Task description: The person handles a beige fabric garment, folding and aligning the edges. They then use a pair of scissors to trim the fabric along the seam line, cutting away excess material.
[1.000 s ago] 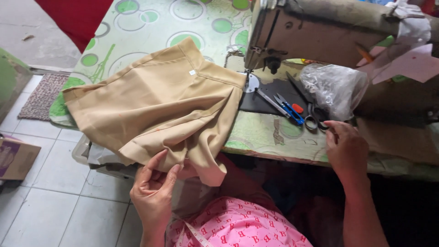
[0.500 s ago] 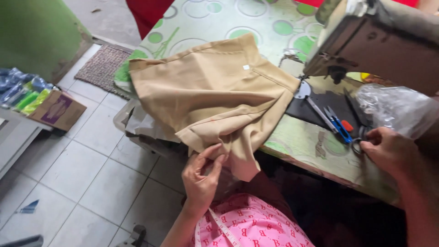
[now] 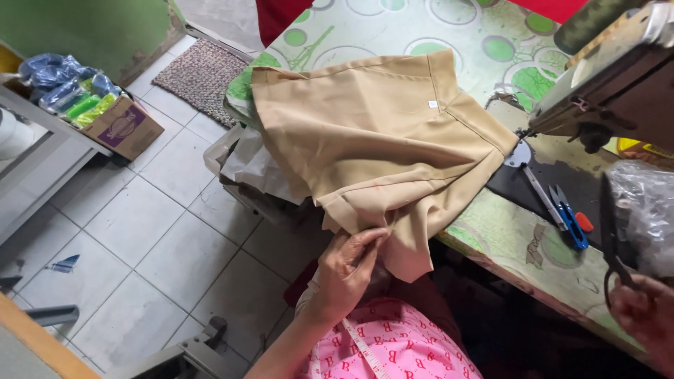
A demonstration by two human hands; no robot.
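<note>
A tan garment (image 3: 379, 133) lies spread over the sewing table (image 3: 505, 231), one leg hanging off the near edge. My left hand (image 3: 349, 270) pinches the hem of that hanging leg below the table edge. At the far right my right hand (image 3: 646, 312) is closed around the handles of black scissors (image 3: 612, 238), whose blades point up beside a crumpled plastic bag (image 3: 642, 210). Blue thread snips (image 3: 570, 217) rest on the dark plate under the sewing machine (image 3: 611, 77).
A cardboard box (image 3: 119, 126) of coloured bags sits on the tiled floor at left, near a woven mat (image 3: 200, 74). White fabric (image 3: 249, 165) hangs beneath the table. A grey shelf edge (image 3: 42, 168) stands at far left. Red cloth (image 3: 277, 17) hangs at the table's far end.
The view has swung left and down, showing more floor. My right hand has taken up the black scissors. My left hand stays pinched on the garment's hanging leg.
</note>
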